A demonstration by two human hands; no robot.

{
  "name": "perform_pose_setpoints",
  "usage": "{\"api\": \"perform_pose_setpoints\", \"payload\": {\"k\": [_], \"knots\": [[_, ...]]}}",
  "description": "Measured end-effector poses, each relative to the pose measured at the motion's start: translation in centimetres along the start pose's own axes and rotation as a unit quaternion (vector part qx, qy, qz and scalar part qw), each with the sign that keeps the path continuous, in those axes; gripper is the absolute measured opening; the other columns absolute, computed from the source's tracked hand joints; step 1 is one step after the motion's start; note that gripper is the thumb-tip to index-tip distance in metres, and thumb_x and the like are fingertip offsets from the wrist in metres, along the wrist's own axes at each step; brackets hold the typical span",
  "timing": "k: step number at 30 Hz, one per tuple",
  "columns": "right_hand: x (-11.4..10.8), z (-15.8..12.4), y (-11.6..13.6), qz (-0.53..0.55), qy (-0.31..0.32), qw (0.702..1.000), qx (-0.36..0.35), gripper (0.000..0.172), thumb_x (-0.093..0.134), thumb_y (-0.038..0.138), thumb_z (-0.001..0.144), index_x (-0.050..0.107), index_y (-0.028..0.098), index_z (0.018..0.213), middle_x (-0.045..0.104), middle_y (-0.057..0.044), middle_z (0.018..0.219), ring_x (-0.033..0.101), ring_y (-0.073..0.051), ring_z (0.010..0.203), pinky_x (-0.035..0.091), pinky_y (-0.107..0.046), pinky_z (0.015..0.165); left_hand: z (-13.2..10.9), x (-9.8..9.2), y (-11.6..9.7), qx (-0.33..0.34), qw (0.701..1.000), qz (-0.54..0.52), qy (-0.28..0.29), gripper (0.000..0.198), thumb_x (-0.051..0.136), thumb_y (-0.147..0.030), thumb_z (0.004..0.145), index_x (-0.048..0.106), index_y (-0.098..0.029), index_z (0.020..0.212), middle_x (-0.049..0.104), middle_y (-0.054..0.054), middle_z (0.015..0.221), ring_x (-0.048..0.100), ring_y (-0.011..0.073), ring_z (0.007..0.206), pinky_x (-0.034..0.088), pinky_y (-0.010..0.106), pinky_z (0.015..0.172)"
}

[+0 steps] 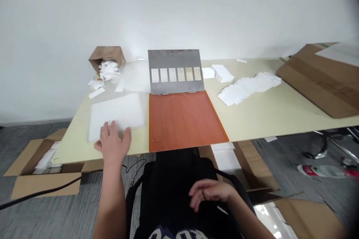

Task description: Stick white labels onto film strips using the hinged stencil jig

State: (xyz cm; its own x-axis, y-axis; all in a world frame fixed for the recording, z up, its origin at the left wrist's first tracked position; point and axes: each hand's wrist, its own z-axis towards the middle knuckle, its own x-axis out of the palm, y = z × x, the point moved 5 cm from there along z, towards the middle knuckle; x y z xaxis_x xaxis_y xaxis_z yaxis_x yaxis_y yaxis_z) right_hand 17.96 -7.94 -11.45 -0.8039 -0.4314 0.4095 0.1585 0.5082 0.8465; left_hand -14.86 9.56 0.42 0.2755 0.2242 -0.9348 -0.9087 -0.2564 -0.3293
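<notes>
My left hand (113,143) is over the near edge of a white sheet (117,110) at the table's left, its fingers spread and holding nothing. My right hand (210,192) hovers above my lap, fingers loosely curled and apart, with nothing visible in it. Between the hands, farther forward, lies an orange board (186,121). A grey metal plate (175,58) hinged to its far edge stands raised, with a row of several white and cream rectangular cutouts or pieces (172,75).
On the pale table (252,119), fanned white slips (249,87) and a white stack (222,73) lie right of the board. A brown bag (108,52) of white scraps stands back left, a large carton (322,78) at right. Open boxes (24,157) sit on the floor.
</notes>
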Motion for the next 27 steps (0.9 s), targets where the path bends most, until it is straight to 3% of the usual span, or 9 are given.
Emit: {"api": "perform_pose_setpoints", "payload": {"k": [1,3,5,7,12,17,21,23,27], "knots": [[-1.6,0.6,-2.1,0.016,-0.115,0.993,-0.015,0.060,0.082,0.062,0.057,0.070,0.014,0.090,0.073,-0.012,0.075,0.070,-0.025,0.062,0.056,-0.043,0.066,0.1,0.1,-0.1,-0.006,1.000,0.010,0.008,0.067,0.033,-0.056,0.095,0.038,-0.015,0.149,0.027,0.020,0.160,0.025,0.0365,0.147,0.021,0.067,0.111],[-4.5,1.0,-4.6,0.035,-0.237,0.969,-0.062,0.061,0.070,0.067,0.068,0.067,0.019,0.106,0.074,-0.013,0.096,0.071,-0.024,0.077,0.056,-0.042,0.073,0.1,0.3,-0.3,-0.011,0.999,0.029,0.022,0.071,0.028,-0.060,0.095,0.034,-0.016,0.151,0.023,0.019,0.162,0.021,0.0376,0.148,0.017,0.071,0.110],[-6.8,0.2,-5.3,0.050,-0.313,0.942,-0.111,0.071,0.045,0.081,0.077,0.063,0.023,0.115,0.072,-0.012,0.109,0.070,-0.023,0.093,0.054,-0.044,0.086,-0.1,0.5,-0.5,-0.015,0.998,0.044,0.030,0.074,0.025,-0.061,0.095,0.032,-0.015,0.152,0.020,0.019,0.163,0.017,0.0381,0.149,0.015,0.072,0.111],[-7.7,-1.1,-5.6,0.056,-0.349,0.925,-0.138,0.073,0.039,0.081,0.080,0.062,0.024,0.118,0.070,-0.012,0.114,0.068,-0.024,0.103,0.051,-0.045,0.093,-0.1,0.6,-0.5,-0.018,0.998,0.051,0.034,0.075,0.022,-0.061,0.095,0.031,-0.015,0.153,0.020,0.018,0.163,0.017,0.0383,0.149,0.014,0.071,0.112],[-6.6,-1.2,-7.3,-0.010,-0.324,0.940,-0.109,0.055,0.080,0.052,0.064,0.068,0.017,0.105,0.074,-0.014,0.092,0.072,-0.028,0.080,0.058,-0.047,0.073,0.0,1.0,-0.2,-0.020,0.998,0.057,0.032,0.072,0.021,-0.060,0.095,0.034,-0.018,0.152,0.025,0.017,0.162,0.022,0.0385,0.148,0.015,0.071,0.112],[-7.4,0.9,-6.9,-0.049,-0.367,0.916,-0.152,0.061,0.039,0.072,0.086,0.065,0.023,0.111,0.074,-0.012,0.102,0.071,-0.025,0.097,0.056,-0.046,0.087,-0.5,0.7,-0.3,-0.004,0.999,0.044,-0.017,0.064,0.026,-0.055,0.096,0.042,-0.018,0.147,0.034,0.019,0.157,0.029,0.0391,0.144,0.020,0.070,0.110],[-6.7,2.0,-6.5,-0.106,-0.299,0.939,-0.135,0.044,0.072,0.057,0.072,0.071,0.016,0.087,0.074,-0.009,0.075,0.072,-0.023,0.070,0.060,-0.039,0.073,-0.7,0.5,-0.4,-0.015,0.998,0.043,-0.038,0.070,0.027,-0.057,0.096,0.039,-0.013,0.148,0.032,0.022,0.157,0.027,0.0384,0.145,0.022,0.067,0.111],[-7.1,2.9,-6.2,-0.144,-0.280,0.941,-0.123,0.037,0.074,0.050,0.072,0.070,0.013,0.077,0.072,-0.006,0.067,0.069,-0.018,0.060,0.060,-0.036,0.065,-0.7,0.6,-0.3,-0.027,0.998,0.049,-0.027,0.075,0.028,-0.061,0.094,0.036,-0.010,0.149,0.029,0.022,0.159,0.025,0.0381,0.146,0.021,0.066,0.111],[-8.4,4.2,-5.3,-0.160,-0.317,0.923,-0.150,0.056,0.033,0.057,0.094,0.069,0.018,0.077,0.073,-0.009,0.075,0.072,-0.019,0.075,0.060,-0.039,0.077,-0.6,0.8,-0.1,-0.029,0.998,0.057,-0.012,0.075,0.029,-0.059,0.094,0.037,-0.009,0.149,0.029,0.022,0.159,0.025,0.0378,0.146,0.020,0.065,0.112]]}}
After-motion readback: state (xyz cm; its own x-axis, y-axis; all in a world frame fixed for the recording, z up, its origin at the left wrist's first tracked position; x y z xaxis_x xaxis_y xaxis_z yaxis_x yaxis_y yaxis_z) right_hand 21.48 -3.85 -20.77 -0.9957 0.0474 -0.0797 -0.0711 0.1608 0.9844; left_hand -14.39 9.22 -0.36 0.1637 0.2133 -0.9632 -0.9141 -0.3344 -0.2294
